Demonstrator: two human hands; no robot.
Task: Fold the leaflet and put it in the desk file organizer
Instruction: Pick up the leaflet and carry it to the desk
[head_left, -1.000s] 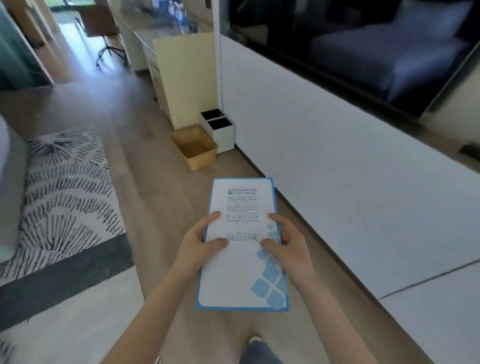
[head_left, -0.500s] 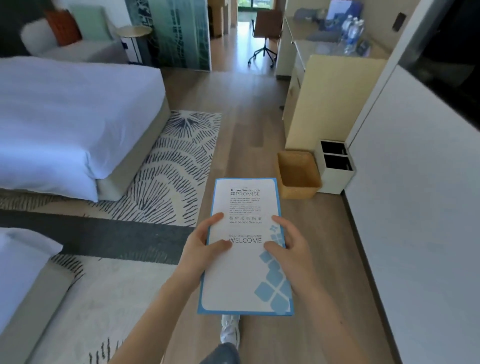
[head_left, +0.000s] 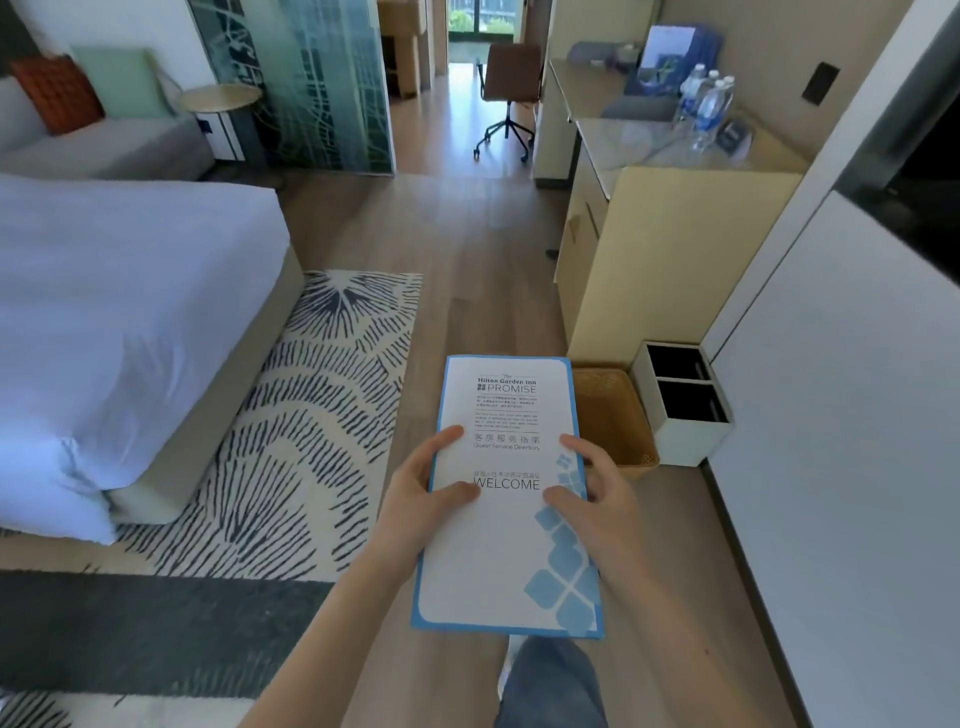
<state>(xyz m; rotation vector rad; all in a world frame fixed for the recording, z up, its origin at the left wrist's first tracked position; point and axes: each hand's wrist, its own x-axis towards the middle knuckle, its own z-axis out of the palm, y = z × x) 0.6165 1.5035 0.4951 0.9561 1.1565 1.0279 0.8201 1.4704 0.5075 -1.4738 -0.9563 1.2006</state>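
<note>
I hold a folded white leaflet (head_left: 506, 540) with a blue border and the word WELCOME flat in front of me, above the wooden floor. My left hand (head_left: 421, 493) grips its left edge, thumb on top. My right hand (head_left: 592, 499) grips its right edge the same way. Far ahead on the desk at the upper right stands a blue file organizer (head_left: 667, 57) with papers in it, well beyond my hands.
A bed (head_left: 119, 312) and a patterned rug (head_left: 311, 415) lie to the left. On the right are a beige cabinet (head_left: 670, 260), a wicker basket (head_left: 613, 421), a white two-slot bin (head_left: 685, 405) and a white wall. Water bottles (head_left: 709, 109) stand on the counter. A swivel chair (head_left: 509, 88) sits far ahead.
The view has swung left and up from the wall to the room ahead, bringing the bed, desk and organizer into sight. Both hands keep the same hold on the leaflet.
</note>
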